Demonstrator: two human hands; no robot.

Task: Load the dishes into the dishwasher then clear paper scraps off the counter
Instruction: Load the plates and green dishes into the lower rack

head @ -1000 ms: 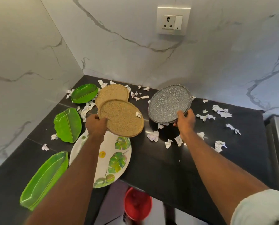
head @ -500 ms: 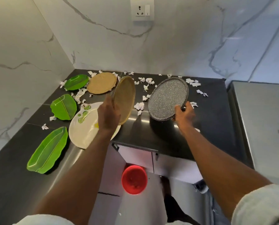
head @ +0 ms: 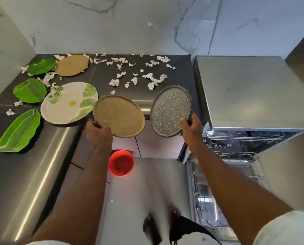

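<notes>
My left hand (head: 98, 132) grips the near edge of a tan speckled plate (head: 119, 116), held in the air past the counter's front edge. My right hand (head: 192, 129) grips a grey speckled plate (head: 170, 110) by its right rim, also off the counter. The open dishwasher (head: 236, 144) is at the lower right, with its wire racks (head: 223, 183) pulled out. On the black counter (head: 147, 96) lie a second tan plate (head: 71, 65), a white leaf-print plate (head: 69, 102), three green leaf-shaped dishes (head: 18, 131) and several white paper scraps (head: 154, 79).
A red bin (head: 121, 162) stands on the floor below the counter edge. The steel top of the dishwasher unit (head: 253, 92) sits right of the counter. Marble walls close the back and left. A steel counter section (head: 24, 174) runs along the left.
Both hands have lifted their plates off the counter and drawn them toward me and to the right. My view has swung down and right, so the open dishwasher now shows.
</notes>
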